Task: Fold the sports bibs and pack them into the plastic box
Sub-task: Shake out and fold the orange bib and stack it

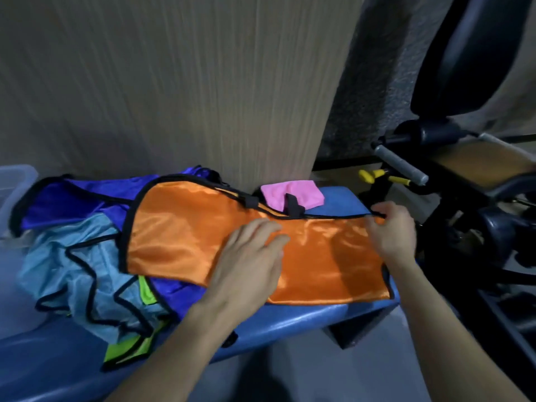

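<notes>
The right hand (390, 230) pinches the black-trimmed far corner of the orange bib (185, 236) between curled fingers (377, 211), at the right end of the blue bench (290, 320), where the padding stops just beyond the bib's right edge. The left hand (249, 262) lies flat on the bib's middle, fingers straight and slightly spread. The orange bib lies spread with its long axis running left to right along the bench, its near edge close to the bench's front lip. Its left end overlaps a heap of purple, light blue and green bibs (78, 262). A folded pink bib (290, 194) sits behind, against the wooden panel (188, 82). The plastic box (14, 187) shows at far left; its contents cannot be made out.
</notes>
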The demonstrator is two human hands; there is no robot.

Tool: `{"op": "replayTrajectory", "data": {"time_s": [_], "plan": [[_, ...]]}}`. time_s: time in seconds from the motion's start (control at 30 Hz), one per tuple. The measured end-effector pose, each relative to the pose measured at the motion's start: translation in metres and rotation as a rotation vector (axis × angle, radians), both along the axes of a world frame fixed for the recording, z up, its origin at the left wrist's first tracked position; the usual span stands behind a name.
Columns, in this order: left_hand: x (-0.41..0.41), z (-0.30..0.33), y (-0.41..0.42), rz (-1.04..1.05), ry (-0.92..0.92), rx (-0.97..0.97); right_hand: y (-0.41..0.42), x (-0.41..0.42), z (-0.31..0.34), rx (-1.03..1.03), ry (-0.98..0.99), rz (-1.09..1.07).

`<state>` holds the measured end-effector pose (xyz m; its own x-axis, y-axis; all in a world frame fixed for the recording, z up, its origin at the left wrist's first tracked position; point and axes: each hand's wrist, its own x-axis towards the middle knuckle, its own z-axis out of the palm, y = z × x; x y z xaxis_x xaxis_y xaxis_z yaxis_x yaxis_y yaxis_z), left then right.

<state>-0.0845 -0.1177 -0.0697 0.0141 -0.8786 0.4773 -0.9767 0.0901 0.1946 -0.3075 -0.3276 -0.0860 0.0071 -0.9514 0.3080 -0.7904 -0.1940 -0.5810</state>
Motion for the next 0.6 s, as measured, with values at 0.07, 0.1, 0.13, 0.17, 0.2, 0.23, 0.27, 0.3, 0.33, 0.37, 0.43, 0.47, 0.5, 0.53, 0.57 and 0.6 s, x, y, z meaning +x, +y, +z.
{"op": "replayTrajectory", "data": {"time_s": [0.07, 0.1, 0.13, 0.17, 0.2, 0.23, 0.27, 0.3, 0.33, 0.37, 0.43, 0.47, 0.5, 0.53, 0.57, 0.6], "plan": [[-0.015, -0.016, -0.017, -0.077, -0.013, 0.105, -0.016, -0.029, -0.008, 0.081, 0.02, -0.125], [-0.02, -0.023, -0.024, -0.105, -0.023, 0.181, -0.024, -0.04, -0.011, 0.12, -0.002, -0.168], [-0.023, -0.03, -0.029, -0.12, -0.039, 0.267, -0.031, -0.05, -0.016, 0.178, -0.045, -0.198], [-0.026, -0.035, -0.034, -0.128, -0.057, 0.35, -0.038, -0.059, -0.021, 0.243, -0.096, -0.212], [-0.028, -0.04, -0.038, -0.13, -0.066, 0.43, -0.043, -0.067, -0.027, 0.324, -0.156, -0.222], [-0.029, -0.045, -0.041, -0.124, -0.071, 0.496, -0.051, -0.075, -0.035, 0.401, -0.22, -0.235], [-0.029, -0.048, -0.043, -0.112, -0.075, 0.532, -0.055, -0.081, -0.041, 0.49, -0.326, -0.246], [-0.029, -0.051, -0.044, -0.096, -0.074, 0.549, -0.061, -0.086, -0.048, 0.59, -0.45, -0.251], [-0.029, -0.052, -0.046, -0.078, -0.063, 0.549, -0.064, -0.089, -0.053, 0.681, -0.544, -0.256], [-0.029, -0.052, -0.048, -0.06, -0.045, 0.536, -0.066, -0.09, -0.055, 0.758, -0.606, -0.243], [-0.032, -0.052, -0.052, -0.021, -0.021, 0.493, -0.069, -0.09, -0.053, 0.807, -0.645, -0.173], [-0.033, -0.052, -0.054, -0.003, -0.033, 0.462, -0.07, -0.089, -0.051, 0.799, -0.646, -0.158], [-0.034, -0.053, -0.057, 0.012, -0.052, 0.432, -0.071, -0.088, -0.05, 0.782, -0.657, -0.154], [-0.034, -0.055, -0.058, 0.024, -0.066, 0.404, -0.071, -0.087, -0.051, 0.758, -0.67, -0.161], [-0.035, -0.058, -0.06, 0.035, -0.069, 0.381, -0.071, -0.085, -0.051, 0.717, -0.689, -0.17], [-0.035, -0.06, -0.061, 0.042, -0.068, 0.369, -0.071, -0.083, -0.052, 0.665, -0.7, -0.184]]}}
